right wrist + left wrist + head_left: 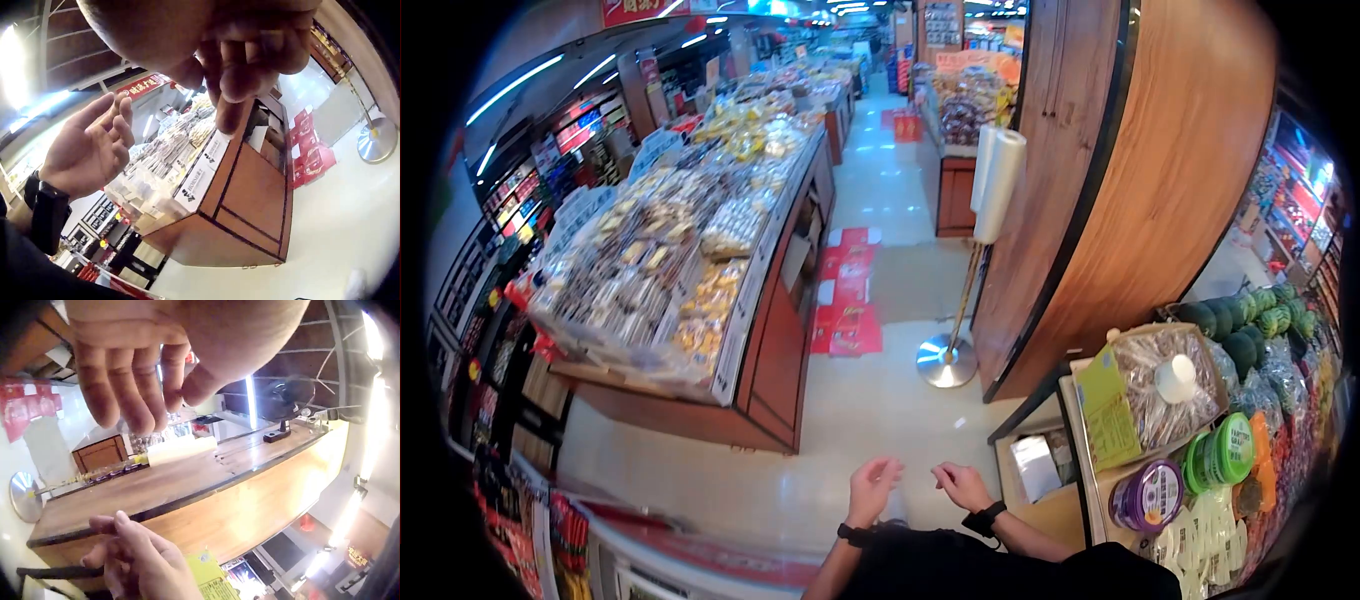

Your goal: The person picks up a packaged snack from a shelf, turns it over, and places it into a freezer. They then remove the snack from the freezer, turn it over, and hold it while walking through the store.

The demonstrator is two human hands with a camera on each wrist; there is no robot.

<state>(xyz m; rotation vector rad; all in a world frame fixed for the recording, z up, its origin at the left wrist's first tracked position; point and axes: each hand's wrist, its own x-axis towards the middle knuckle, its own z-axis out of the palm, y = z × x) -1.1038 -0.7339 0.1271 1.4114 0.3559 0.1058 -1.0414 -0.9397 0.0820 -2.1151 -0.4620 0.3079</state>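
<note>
A person is holding both bare hands out over the floor [785,515], level with each other and a little apart. The left hand [874,490] is hanging relaxed, its fingers slightly bent and gripping nothing. The right hand [963,487] is curling its fingers more, loosely, around nothing; whether its thumb is touching a finger, one cannot tell. Dark bands are circling both wrists.

Nearest on the right, a display table [1098,495] is bearing a purple tub [1147,497], with a green tub [1222,455] standing just beside it. Behind them a yellow-green carton [1108,415] is holding plastic-wrapped goods, and a white container [1176,379] is resting on top. Dark green melons [1242,350] are lying past the carton.

On the left, well apart from the hands, a wooden counter [770,405] is carrying heaps of packaged goods [640,240].

Ahead, a metal stand [947,361] is supporting upright white rolls [998,185] next to a wood-panelled pillar [1140,180]. Red sheets [848,300] are lying along the aisle, near the counter's far end. Farther on, another counter [956,195] is displaying more goods, and a red banner [630,10] is hanging at upper left.
</note>
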